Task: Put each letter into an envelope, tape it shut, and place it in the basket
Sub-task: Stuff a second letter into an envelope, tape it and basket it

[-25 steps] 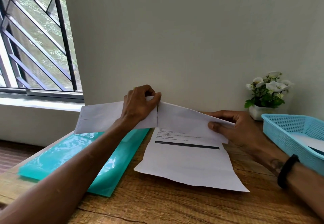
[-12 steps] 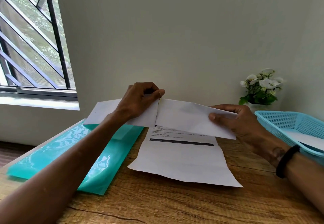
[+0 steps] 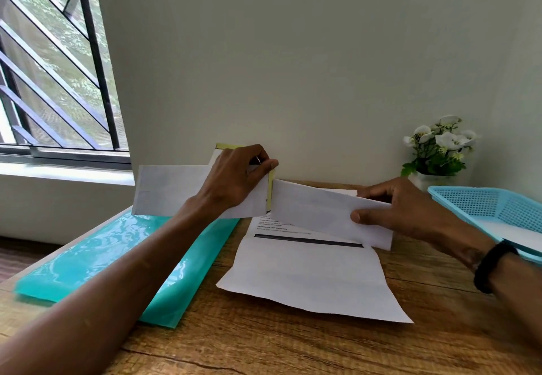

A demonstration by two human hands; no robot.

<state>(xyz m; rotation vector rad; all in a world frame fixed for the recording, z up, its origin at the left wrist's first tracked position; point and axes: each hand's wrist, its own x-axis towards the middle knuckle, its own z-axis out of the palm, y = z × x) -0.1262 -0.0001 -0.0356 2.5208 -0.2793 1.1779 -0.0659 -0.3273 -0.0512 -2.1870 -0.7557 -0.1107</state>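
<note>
My left hand [image 3: 234, 181] pinches the envelope [image 3: 173, 190] at its mouth, held above the table [image 3: 293, 345]; at its 3 o'clock my right hand [image 3: 401, 213] grips the folded letter [image 3: 316, 213], its end meeting the opening. The basket [image 3: 481, 207] sits further right.

white envelope [image 3: 170, 190] held up, letter [image 3: 311, 281] flat

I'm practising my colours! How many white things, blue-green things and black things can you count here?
White: 4 (long paper envelope, folded paper letter, flat printed paper sheet, small flower pot)
Blue-green: 2 (glossy teal plastic folder, light blue plastic mesh basket)
Black: 1 (black wristband)
Total: 7
</note>
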